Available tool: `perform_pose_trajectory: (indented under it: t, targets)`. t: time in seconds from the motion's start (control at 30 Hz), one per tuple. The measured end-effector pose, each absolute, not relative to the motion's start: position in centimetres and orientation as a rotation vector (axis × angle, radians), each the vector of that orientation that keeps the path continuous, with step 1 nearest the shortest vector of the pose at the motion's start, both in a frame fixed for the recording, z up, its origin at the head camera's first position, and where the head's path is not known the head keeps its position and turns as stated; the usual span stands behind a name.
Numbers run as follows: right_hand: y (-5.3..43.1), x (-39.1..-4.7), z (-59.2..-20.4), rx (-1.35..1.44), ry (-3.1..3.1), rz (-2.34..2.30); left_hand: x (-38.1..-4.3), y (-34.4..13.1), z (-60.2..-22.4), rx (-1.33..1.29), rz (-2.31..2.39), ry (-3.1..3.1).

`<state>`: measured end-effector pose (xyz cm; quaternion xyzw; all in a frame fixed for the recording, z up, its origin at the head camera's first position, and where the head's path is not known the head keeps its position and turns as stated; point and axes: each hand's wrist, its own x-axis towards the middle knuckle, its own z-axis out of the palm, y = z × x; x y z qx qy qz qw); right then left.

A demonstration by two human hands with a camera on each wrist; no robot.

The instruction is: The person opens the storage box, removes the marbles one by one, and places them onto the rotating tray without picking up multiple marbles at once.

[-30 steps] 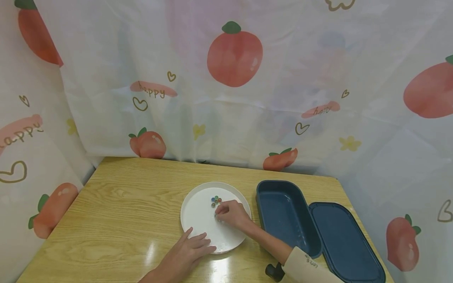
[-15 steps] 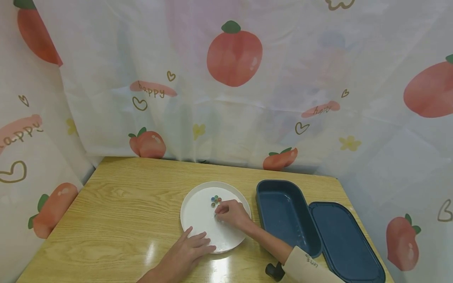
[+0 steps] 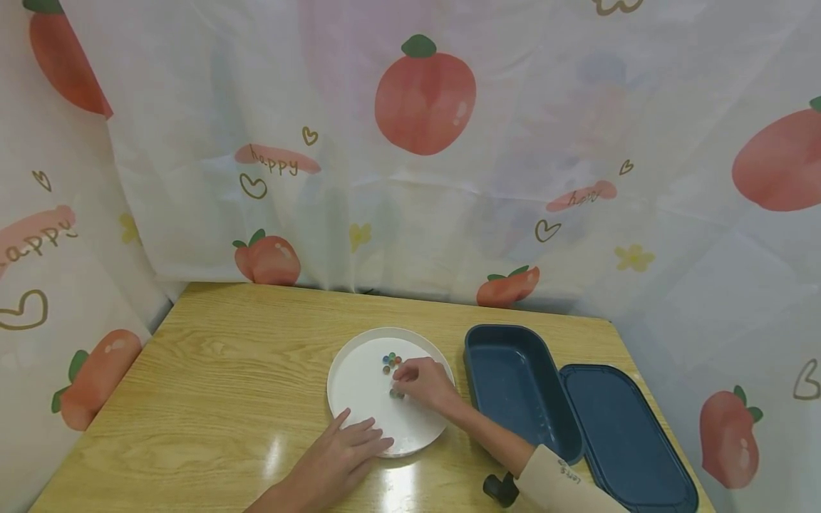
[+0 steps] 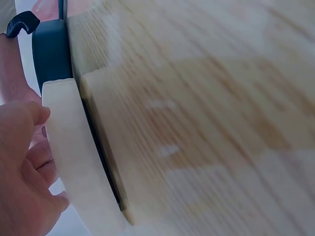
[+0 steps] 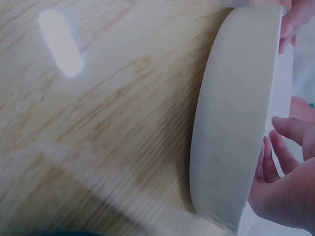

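Note:
A round white plate [image 3: 359, 356] with a raised rim lies on the wooden table. Near its middle sits a small cluster of coloured marbles [image 3: 392, 358], with a brownish marble [image 3: 386, 370] just below. Two dark greenish marbles [image 3: 394, 393] lie closer, under my right fingertips. My right hand [image 3: 426, 386] hovers over the plate, fingers loosely bent. In the right wrist view, thumb [image 5: 290, 126] and forefinger stand slightly apart, nothing seen between them. My left hand [image 3: 333, 456] rests spread on the plate's near-left rim, fingers extended; the left wrist view shows them at the wall [image 4: 78, 162].
Right of the plate stands a deep dark-blue rectangular box [image 3: 513, 377], and the right forearm crosses its near-left edge. Its matching lid [image 3: 631, 434] lies beside it. A printed curtain [image 3: 410, 214] closes off the table's back.
My right hand has lifted slightly and shifted a little right, showing the two dark marbles that its fingertips partly covered. The left hand stays at the rim.

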<state>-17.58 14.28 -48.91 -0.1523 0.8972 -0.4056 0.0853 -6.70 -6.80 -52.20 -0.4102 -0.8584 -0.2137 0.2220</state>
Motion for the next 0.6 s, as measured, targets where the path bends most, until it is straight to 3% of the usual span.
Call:
perform_pose_trajectory:
  t: [0.6]
  targets:
    - [15.8,-16.9,-45.9,-0.801,2.95,-0.862,-9.2,-8.7,-48.3,-0.934,-0.579,-2.576]
